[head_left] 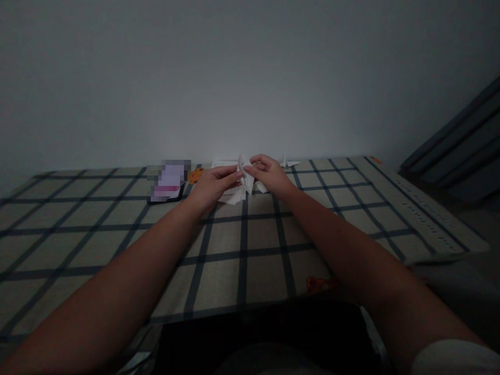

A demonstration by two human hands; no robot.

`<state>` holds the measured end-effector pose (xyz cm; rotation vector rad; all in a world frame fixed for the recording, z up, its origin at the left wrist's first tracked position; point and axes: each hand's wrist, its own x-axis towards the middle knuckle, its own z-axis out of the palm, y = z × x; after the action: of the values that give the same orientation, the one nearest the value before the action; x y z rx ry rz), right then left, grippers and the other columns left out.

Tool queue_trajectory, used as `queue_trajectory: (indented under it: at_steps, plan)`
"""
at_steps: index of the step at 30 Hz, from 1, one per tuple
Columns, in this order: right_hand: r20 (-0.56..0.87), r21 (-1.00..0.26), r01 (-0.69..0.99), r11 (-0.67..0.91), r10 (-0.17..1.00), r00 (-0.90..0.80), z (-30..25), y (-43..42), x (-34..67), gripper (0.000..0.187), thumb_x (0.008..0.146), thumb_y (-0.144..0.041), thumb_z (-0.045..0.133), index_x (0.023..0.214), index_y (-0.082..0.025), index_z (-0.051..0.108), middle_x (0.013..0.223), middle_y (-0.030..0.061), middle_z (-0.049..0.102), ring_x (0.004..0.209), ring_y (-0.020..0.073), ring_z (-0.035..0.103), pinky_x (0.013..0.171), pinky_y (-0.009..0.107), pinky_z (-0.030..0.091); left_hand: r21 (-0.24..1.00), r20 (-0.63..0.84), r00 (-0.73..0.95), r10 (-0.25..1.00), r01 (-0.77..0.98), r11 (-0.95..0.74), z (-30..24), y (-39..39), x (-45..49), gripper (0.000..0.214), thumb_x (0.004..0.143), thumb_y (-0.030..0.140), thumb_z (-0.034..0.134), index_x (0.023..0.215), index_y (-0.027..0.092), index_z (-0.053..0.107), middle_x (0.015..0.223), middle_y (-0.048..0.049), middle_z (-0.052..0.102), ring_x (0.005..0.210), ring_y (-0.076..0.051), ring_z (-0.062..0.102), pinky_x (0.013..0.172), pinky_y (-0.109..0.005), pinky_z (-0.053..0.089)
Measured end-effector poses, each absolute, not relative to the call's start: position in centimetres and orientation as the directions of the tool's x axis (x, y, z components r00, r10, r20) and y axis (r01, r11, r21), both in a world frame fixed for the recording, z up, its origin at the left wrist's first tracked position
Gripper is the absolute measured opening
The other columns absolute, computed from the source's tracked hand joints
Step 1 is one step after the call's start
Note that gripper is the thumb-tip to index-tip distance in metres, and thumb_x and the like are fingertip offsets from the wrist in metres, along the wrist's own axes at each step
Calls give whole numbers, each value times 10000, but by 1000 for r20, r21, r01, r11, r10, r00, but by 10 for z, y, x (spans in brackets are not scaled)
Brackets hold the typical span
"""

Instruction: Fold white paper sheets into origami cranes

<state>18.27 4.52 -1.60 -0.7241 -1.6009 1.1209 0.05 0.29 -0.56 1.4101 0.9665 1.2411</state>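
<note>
My left hand (216, 182) pinches the left side of a piece of folded white paper (248, 181) between thumb and fingers. On its other side, my right hand (269, 174) grips the same paper with thumb and forefinger. The folded paper has pointed ends, one up and one down, like an origami crane. Under and behind my left hand lie white paper sheets (233, 196), partly hidden. Just beyond my right hand sits a small folded paper crane (289, 163), its shape hard to make out in the dim light.
A phone (169, 182) with a lit, blurred screen lies at the left on the checked tablecloth (219, 260). Beside it is an orange printed shape (195, 176). A plain wall (250, 78) rises behind the table; a dark curtain (461, 146) hangs at the right.
</note>
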Motion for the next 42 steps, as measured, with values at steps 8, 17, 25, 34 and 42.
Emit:
queue_trajectory:
  at_steps: [8, 17, 25, 34, 42]
  plan:
    - [377, -925, -88, 368, 870, -317, -12, 44, 183, 242, 773, -390, 734, 801, -183, 613, 741, -5, 646, 665, 117, 597, 627, 254, 515, 985, 169, 136, 976, -4, -170, -5, 3, -1, 419, 684, 419, 851, 1020, 175, 795, 939, -98, 782, 717, -169, 680, 702, -288, 525]
    - [375, -927, -119, 355, 874, -310, -15, 45, 180, 227, 758, -364, 739, 807, -179, 617, 732, -10, 645, 660, 112, 598, 623, 247, 515, 984, 167, 119, 979, 46, -174, -4, 3, 0, 359, 675, 404, 857, 939, 167, 800, 873, -68, 770, 695, -145, 655, 723, -285, 533]
    - [329, -938, -197, 287, 914, -236, -9, 43, 182, 228, 764, -359, 726, 824, -175, 604, 711, -26, 616, 621, 94, 570, 613, 230, 502, 961, 197, 153, 968, -226, -160, -7, 6, 3, 402, 762, 527, 779, 896, 148, 761, 1050, -107, 754, 979, -203, 698, 944, -373, 560]
    - [291, -954, -146, 260, 920, -263, -7, 39, 180, 232, 771, -355, 737, 812, -189, 581, 706, -33, 604, 662, 106, 582, 626, 235, 507, 987, 151, 110, 982, -68, -144, -7, 5, 2, 394, 681, 456, 854, 941, 168, 790, 955, -79, 771, 805, -154, 697, 828, -287, 572]
    - [317, -947, -146, 286, 906, -280, -10, 40, 179, 216, 771, -339, 738, 817, -185, 593, 736, -19, 634, 681, 107, 599, 653, 246, 526, 985, 169, 70, 983, 28, -172, -10, 11, -2, 387, 697, 461, 833, 946, 168, 794, 795, -59, 744, 644, -129, 624, 632, -248, 497]
